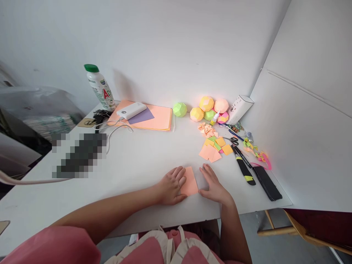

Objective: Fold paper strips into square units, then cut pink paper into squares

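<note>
Covering part of the peach sheet point(190, 181) with a flat left hand point(172, 185); holding the right hand point(214, 186) spread beside it (thumb at a near corner), with paper squares point(209, 152) beyond the fingertips.

"What's hidden?"
"My left hand point(172, 186) covers the left part of the peach square point(190, 182); blocky blur masks a dark thing point(82, 156)."
"Cut off?"
"The chair point(321, 225), by the right edge."
</note>
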Available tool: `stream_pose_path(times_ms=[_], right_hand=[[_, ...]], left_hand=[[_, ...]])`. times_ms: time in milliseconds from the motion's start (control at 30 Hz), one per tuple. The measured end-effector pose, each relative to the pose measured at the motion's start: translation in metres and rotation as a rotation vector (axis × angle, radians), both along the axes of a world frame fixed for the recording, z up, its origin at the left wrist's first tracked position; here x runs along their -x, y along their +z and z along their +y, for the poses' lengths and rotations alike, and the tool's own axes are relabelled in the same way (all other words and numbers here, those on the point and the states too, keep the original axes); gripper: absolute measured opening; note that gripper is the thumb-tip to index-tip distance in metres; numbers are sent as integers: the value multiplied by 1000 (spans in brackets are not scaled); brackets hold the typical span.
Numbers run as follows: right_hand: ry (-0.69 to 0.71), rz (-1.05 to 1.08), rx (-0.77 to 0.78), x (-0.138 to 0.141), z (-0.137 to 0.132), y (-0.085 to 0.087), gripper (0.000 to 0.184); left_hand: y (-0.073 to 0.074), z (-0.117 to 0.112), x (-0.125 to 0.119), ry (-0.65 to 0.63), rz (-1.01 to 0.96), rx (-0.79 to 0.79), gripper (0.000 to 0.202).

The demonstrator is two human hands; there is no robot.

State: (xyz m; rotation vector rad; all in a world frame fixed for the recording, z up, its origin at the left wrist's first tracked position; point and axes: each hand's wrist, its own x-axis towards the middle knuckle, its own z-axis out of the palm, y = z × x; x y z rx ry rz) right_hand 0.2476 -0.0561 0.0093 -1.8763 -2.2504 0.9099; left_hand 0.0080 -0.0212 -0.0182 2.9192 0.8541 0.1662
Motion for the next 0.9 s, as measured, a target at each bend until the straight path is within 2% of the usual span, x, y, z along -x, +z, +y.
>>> stream_pose_path(times_ms=[400,600,733,900], right_hand=[[53,-23,-58,-1,-3,-3,81],[140,12,-154,21,-6,-6,74],[221,-98,-203,38,-6,-9,71],[222,-116,-218,38,-5,-12,72]], left_hand=[[0,0,0,0,-33,3,62],[0,-1,0,1,-22,0,64],[-3,-1,0,8,-44,-9,69],[-5,-1,0,13,-57,2,68]])
